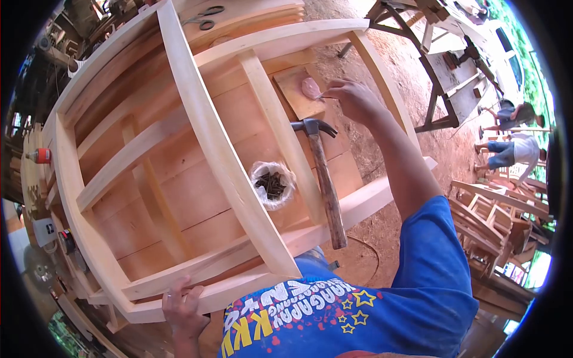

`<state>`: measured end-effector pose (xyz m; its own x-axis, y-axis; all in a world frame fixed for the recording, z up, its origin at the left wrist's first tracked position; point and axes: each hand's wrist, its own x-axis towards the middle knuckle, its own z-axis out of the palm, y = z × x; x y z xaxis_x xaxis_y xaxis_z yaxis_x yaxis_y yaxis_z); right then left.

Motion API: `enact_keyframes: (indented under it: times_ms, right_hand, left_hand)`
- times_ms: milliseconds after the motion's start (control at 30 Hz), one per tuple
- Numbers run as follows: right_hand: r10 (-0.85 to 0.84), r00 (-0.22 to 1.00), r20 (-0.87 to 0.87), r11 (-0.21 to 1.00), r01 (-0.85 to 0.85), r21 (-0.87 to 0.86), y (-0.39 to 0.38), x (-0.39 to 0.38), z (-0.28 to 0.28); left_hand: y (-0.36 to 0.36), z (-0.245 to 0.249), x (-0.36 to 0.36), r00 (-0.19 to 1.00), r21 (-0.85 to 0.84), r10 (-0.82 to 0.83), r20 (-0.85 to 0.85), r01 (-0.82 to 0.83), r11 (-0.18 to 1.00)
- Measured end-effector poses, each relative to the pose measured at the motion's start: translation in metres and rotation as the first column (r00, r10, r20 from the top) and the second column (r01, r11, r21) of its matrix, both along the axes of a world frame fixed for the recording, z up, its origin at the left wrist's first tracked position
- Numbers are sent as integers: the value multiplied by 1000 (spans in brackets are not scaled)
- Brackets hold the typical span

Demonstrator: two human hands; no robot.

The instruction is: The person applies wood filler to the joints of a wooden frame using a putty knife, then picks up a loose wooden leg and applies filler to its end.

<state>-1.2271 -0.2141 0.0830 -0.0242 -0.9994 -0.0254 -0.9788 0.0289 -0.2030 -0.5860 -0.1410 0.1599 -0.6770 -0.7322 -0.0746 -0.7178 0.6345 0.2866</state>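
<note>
My left hand [184, 307] is at the near left, its fingers curled over the lower rail of a pale wooden frame [215, 292]. My right hand [355, 100] reaches out over the workbench, fingers pinched together on something thin and small that I cannot make out. Its tip meets a pinkish lump [310, 88] on a small flat board [292, 98]. Just below that hand, a claw hammer [322, 173] with a wooden handle lies across the frame. Left of the hammer sits a plastic-lined container [288, 184] full of nails [270, 186].
Scissors [206, 21] lie on stacked boards at the top. A red-capped bottle [42, 156] and a tape measure [67, 240] are along the left. A power drill [468, 55] rests on another bench at the upper right. Two people [513, 152] are in the background, near stacked wooden frames [495, 209].
</note>
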Motion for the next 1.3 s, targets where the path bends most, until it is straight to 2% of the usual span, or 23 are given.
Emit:
enact_keyframes:
  times_ms: [233, 533, 567, 667, 900, 1100, 1300]
  right_hand:
    - [84, 995, -54, 992, -78, 96, -27, 6, 0]
    - [-145, 988, -55, 901, 155, 405, -50, 11, -9]
    - [-189, 981, -51, 893, 193, 408, -52, 19, 3]
    - [-174, 984, -42, 863, 173, 475, -63, 20, 7]
    - [-123, 992, -35, 844, 123, 523, -73, 9, -2]
    - [-207, 978, 1, 813, 171, 556, -71, 9, 3]
    - [-128, 991, -37, 818, 126, 561, -69, 6, 8]
  left_hand:
    - [-3, 2, -1, 1000, -10, -16, 1, 16, 1000]
    - [2, -2, 5, 1000, 17, -4, 15, 3, 1000]
    - [1, -2, 5, 1000, 13, -8, 18, 8, 1000]
    - [1, -2, 5, 1000, 15, -12, 23, 12, 1000]
    - [0, 0, 6, 999, 40, -9, 31, 8, 999]
    - [-2, 0, 6, 999, 24, -24, 33, 23, 999]
    - [0, 2, 5, 1000, 53, 9, 11, -10, 999]
